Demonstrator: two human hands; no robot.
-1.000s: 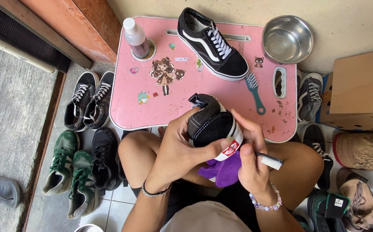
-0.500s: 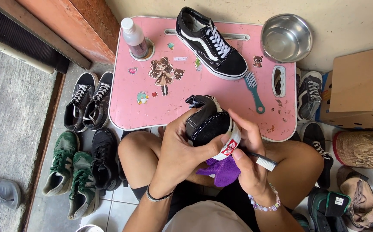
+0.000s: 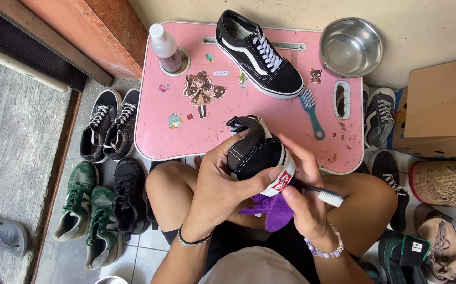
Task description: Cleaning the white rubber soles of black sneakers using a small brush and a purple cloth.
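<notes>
Two hands are seen over the lap: the black suede sneaker with white rubber sole [image 3: 259, 155] is gripped heel-up by the left hand [image 3: 222, 184], fingers curled shut around its upper and thumb laid across the heel, while the white-bristled toothbrush with dark handle [image 3: 326, 195] is pinched in the right hand [image 3: 304, 202], closed on the handle. Compared with a second ago, the sneaker is raised slightly and turned a little, so more of the heel patch is shown, and the brush head is now drawn clear of the sole to the right; a pause between scrubbing strokes is judged likely, not a finish. A purple cloth [image 3: 275, 210] is bunched beneath the shoe, touching both hands. On the pink folding lap table with cartoon stickers [image 3: 175, 142] a second black sneaker with white stripe and laces [image 3: 259, 55] is stood, unchanged, with a teal brush [image 3: 311, 110] beside it. Containers: the round steel bowl [image 3: 350, 47] at the table's far right corner is seen with nothing clearly in it, contents cannot be told; the clear plastic bottle with white cap [image 3: 166, 50] is set upright in the table's cup recess, pinkish liquid inside; the brown cardboard box [image 3: 438, 110] is closed-looking, contents hidden.
</notes>
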